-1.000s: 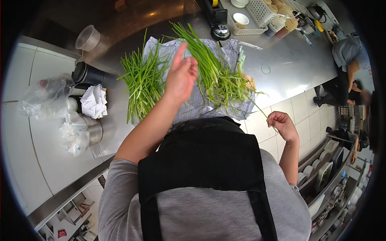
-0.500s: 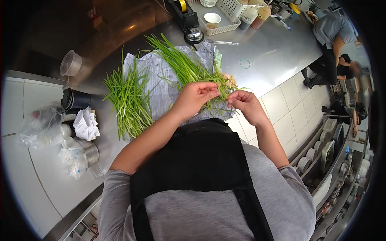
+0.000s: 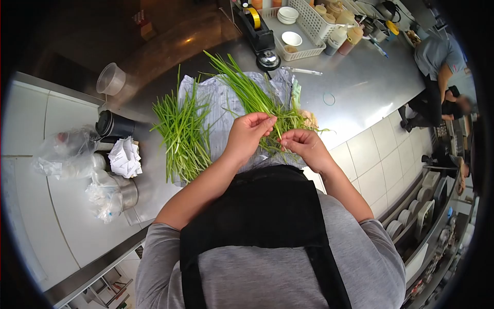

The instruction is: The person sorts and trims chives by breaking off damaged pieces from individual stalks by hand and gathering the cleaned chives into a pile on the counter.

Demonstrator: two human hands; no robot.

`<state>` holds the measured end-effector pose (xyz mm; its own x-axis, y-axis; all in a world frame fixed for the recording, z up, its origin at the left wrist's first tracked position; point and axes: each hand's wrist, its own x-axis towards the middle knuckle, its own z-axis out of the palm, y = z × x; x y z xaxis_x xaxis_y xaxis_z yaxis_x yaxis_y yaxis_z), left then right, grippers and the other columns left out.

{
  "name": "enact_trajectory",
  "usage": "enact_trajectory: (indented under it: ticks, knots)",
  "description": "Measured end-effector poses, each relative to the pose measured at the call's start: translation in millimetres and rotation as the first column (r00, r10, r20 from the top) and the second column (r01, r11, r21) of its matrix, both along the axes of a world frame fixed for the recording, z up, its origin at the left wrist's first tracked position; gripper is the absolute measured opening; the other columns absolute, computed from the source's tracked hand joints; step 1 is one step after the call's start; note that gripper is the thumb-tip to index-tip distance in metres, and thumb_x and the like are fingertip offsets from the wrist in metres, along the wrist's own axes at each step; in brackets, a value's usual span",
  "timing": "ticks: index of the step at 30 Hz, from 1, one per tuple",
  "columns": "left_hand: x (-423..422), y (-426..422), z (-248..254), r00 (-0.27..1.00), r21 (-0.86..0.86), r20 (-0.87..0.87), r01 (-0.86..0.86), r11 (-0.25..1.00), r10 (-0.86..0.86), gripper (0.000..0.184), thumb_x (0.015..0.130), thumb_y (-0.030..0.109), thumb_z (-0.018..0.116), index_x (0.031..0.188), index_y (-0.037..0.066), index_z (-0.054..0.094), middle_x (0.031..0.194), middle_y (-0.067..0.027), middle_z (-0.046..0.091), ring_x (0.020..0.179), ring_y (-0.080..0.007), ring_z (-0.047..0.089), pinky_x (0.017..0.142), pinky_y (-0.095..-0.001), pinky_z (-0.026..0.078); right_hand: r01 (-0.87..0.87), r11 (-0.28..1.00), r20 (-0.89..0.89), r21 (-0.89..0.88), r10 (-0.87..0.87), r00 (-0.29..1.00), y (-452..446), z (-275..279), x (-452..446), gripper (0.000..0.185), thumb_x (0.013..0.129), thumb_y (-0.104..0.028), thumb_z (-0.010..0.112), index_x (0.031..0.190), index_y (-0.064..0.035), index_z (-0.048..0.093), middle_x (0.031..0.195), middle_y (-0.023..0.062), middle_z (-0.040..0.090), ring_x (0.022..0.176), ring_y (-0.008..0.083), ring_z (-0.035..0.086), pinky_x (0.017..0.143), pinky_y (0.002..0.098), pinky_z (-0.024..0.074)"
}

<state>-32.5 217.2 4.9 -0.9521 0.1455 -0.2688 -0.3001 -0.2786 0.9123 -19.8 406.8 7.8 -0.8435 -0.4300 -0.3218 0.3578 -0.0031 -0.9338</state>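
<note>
Long green chives lie in two heaps on a grey patterned cloth (image 3: 218, 129). The left heap (image 3: 180, 136) is spread out loosely, while the farther heap (image 3: 244, 90) reaches back from my hands. My left hand (image 3: 249, 136) is closed in a pinch on chive stalks at the near end of that farther heap. Just right of it and slightly nearer me, my right hand (image 3: 309, 148) pinches the thin lower end of a stalk. The hands are close together but apart. Limp, paler green scraps (image 3: 293, 119) lie beyond my right hand.
A pen (image 3: 302, 70), a rubber band (image 3: 329, 99), a bell (image 3: 268, 60) and a tape dispenser (image 3: 257, 33) sit on the steel counter (image 3: 370, 82). Squeeze bottles (image 3: 352, 38) stand behind. At left are a black cup (image 3: 116, 126) and crumpled paper (image 3: 125, 157). Another person (image 3: 440, 62) is at far right.
Both hands have moved left over the cloth, and my right fingertips have come nearer my left ones. The whole view has shifted, so the counter appears farther right and lower.
</note>
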Motion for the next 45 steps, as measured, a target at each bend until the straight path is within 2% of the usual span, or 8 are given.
enact_trajectory:
  ticks: [7,13,16,20,21,25,32,45]
  knots:
    - [7,-61,4,0.990,-0.117,-0.010,-0.139,0.983,0.139,0.017,0.090,0.016,0.060,0.098,0.001,0.062,0.081,-0.0013,0.061,0.072,-0.0069,0.055,0.066,-0.0207,0.045,-0.338,0.931,-0.025,0.139,0.344,0.939,-10,-15,5,0.011,0.087,-0.006,0.062,0.094,0.0011,0.064,0.082,0.0042,0.066,0.077,0.0093,0.061,0.073,0.0235,0.0481]
    - [42,-163,0,0.980,-0.612,-0.118,-0.200,0.765,0.162,0.028,0.084,0.016,0.067,0.107,0.001,0.063,0.074,-0.0030,0.064,0.064,-0.0087,0.056,0.061,-0.0238,0.045,-0.101,0.904,-0.303,0.416,0.242,0.922,-26,-28,-28,0.008,0.081,-0.007,0.064,0.087,-0.0029,0.065,0.076,0.0070,0.065,0.069,0.0150,0.061,0.062,0.0302,0.0478]
    - [58,-182,1,0.970,-0.970,-0.240,-0.241,0.036,0.046,0.043,0.078,0.018,0.071,0.115,0.003,0.059,0.062,-0.0110,0.061,0.053,-0.0217,0.058,0.053,-0.0344,0.045,0.123,0.775,-0.575,0.620,0.341,0.744,-42,-36,-60,0.011,0.079,-0.012,0.062,0.085,-0.0034,0.065,0.079,0.0088,0.066,0.072,0.0223,0.064,0.065,0.0357,0.0479]
    - [64,-179,6,0.961,-0.967,-0.251,-0.246,-0.058,0.112,0.041,0.079,0.020,0.070,0.116,0.005,0.059,0.061,-0.0101,0.059,0.052,-0.0244,0.057,0.052,-0.0355,0.044,0.392,0.434,-0.585,0.811,0.595,0.551,-63,-73,-88,0.012,0.079,-0.016,0.059,0.083,-0.0062,0.065,0.083,0.0092,0.066,0.074,0.0279,0.064,0.072,0.0409,0.0469]
    - [63,-172,10,0.957,-0.961,-0.278,-0.276,-0.030,0.080,0.040,0.079,0.019,0.070,0.115,0.006,0.060,0.062,-0.0105,0.059,0.054,-0.0257,0.057,0.054,-0.0365,0.045,0.475,0.248,-0.502,0.844,0.677,0.538,-67,-74,-90,0.012,0.079,-0.017,0.058,0.082,-0.0073,0.065,0.083,0.0089,0.065,0.074,0.0274,0.064,0.074,0.0414,0.0464]
    - [55,-151,9,0.914,-0.897,-0.406,-0.401,0.187,0.010,0.034,0.078,0.018,0.071,0.109,0.007,0.062,0.061,-0.0099,0.054,0.054,-0.0260,0.054,0.054,-0.0368,0.044,0.411,0.287,-0.494,0.865,0.632,0.597,-69,-61,-95,0.012,0.079,-0.012,0.055,0.080,-0.0046,0.064,0.083,0.0101,0.066,0.077,0.0284,0.065,0.073,0.0408,0.0479]
    - [17,-86,-11,0.993,-0.475,-0.113,-0.015,0.880,-0.044,0.023,0.089,0.018,0.062,0.107,0.005,0.064,0.078,0.0019,0.060,0.068,-0.0052,0.052,0.062,-0.0196,0.042,0.133,0.911,-0.399,0.389,0.037,0.916,-34,-26,-81,0.014,0.085,-0.010,0.060,0.091,0.0021,0.065,0.078,0.0052,0.065,0.070,0.0119,0.058,0.065,0.0263,0.0461]
    - [-22,4,-18,0.996,-0.144,0.070,0.073,0.987,-0.063,0.019,0.089,0.017,0.061,0.101,0.002,0.064,0.091,-0.0011,0.064,0.075,-0.0051,0.055,0.066,-0.0187,0.045,0.137,0.981,-0.241,0.140,-0.101,0.965,-9,-26,-17,0.012,0.088,-0.006,0.060,0.097,0.0017,0.061,0.083,0.0003,0.062,0.074,0.0054,0.054,0.069,0.0206,0.0451]
